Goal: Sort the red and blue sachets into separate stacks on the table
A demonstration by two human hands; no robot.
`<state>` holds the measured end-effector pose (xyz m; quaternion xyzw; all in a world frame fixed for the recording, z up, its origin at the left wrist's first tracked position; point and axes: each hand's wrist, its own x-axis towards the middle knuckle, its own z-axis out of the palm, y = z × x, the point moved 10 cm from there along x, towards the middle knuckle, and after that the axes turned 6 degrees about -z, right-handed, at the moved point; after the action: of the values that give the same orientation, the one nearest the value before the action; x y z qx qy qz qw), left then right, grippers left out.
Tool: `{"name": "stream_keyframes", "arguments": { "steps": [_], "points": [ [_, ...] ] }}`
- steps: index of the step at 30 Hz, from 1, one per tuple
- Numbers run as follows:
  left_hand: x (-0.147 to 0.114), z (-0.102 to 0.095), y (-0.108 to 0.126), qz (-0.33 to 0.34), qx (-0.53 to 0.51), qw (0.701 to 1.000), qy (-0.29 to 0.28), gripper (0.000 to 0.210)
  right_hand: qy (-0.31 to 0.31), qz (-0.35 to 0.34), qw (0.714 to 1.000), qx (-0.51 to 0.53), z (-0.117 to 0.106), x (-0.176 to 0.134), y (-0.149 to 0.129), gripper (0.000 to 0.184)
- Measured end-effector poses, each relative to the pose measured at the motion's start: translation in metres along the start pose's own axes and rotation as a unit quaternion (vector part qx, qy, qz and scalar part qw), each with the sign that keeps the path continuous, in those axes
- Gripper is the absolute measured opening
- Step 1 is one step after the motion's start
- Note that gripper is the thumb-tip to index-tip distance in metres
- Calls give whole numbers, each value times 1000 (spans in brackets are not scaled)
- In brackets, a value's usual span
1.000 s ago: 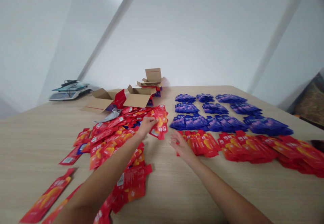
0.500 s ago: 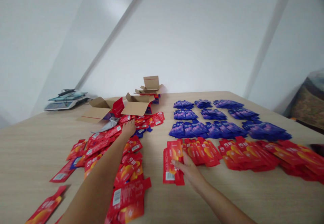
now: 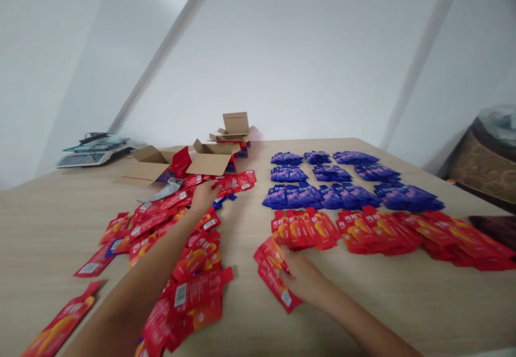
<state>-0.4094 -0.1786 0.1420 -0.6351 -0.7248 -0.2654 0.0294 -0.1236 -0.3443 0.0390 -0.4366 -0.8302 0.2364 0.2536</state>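
My right hand (image 3: 300,276) grips a couple of red packets (image 3: 271,257) printed with orange fruit, which overlap and tilt above the table, below a fanned row of red packets (image 3: 304,229). My left hand (image 3: 204,197) reaches to the far end of a loose heap of red packets (image 3: 201,255). Its fingers are bent around the edge of a red packet there; the fingertips are partly hidden. A few blue packets (image 3: 220,202) show beneath the red ones near that hand. Part of the heap lies behind my left forearm.
Opened cardboard boxes (image 3: 213,161) stand behind the heap. Fanned groups of blue-purple packets (image 3: 294,197) lie in rows at the right, with more red packet groups (image 3: 374,230) in front. A flat device with things stacked on it (image 3: 94,150) sits at the far left.
My right hand has drawn the held packets away from the red row, toward me, and turned them to a slant. The left hand stays at the heap's far end, its fingers now pointing more rightward.
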Motion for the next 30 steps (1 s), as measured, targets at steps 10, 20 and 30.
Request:
{"name": "stream_keyframes", "arguments": {
  "steps": [10,20,30],
  "points": [
    [-87,53,95,-74,-482,785,-382,23,51,33,998,-20,-56,-8,16,36],
    [-104,48,144,-34,-488,777,-397,31,157,72,979,110,-126,-46,61,21],
    [-87,43,155,47,-564,769,-298,6,238,129,953,136,-176,-60,85,19]
  ]
}}
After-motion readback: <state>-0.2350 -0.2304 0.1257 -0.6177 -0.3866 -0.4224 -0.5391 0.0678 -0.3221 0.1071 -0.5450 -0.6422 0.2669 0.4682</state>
